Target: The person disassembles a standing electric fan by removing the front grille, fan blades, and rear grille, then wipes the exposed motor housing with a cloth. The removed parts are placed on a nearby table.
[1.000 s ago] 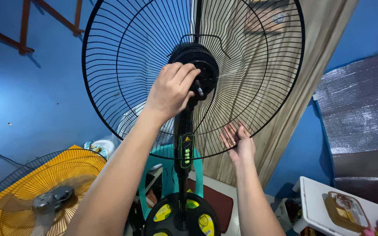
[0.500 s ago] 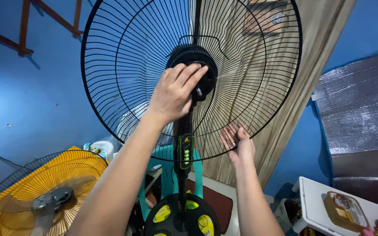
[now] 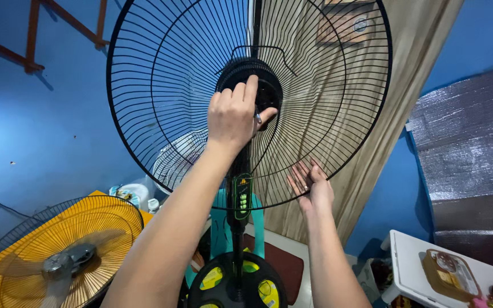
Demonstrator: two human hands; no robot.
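A black stand fan stands in front of me with only its rear wire guard (image 3: pixel 161 85) fitted. My left hand (image 3: pixel 234 117) is closed around the hub at the centre of the guard, on the motor housing (image 3: pixel 261 85), with a small metal part showing at the fingertips. My right hand (image 3: pixel 311 185) lies flat and open against the lower right wires of the guard. The fan's pole carries a green-lit control panel (image 3: pixel 242 197) and drops to a round black and yellow base (image 3: pixel 236 282).
An orange-guarded fan (image 3: pixel 58 251) lies at the lower left. A white wire guard (image 3: pixel 179 159) leans behind the black one. A beige curtain (image 3: pixel 389 114) hangs at the right, with a white table (image 3: pixel 412 268) holding a tray at the lower right. The walls are blue.
My left hand has turned on the hub, fingers now pointing up and the thumb out to the right. The right hand has stayed on the guard.
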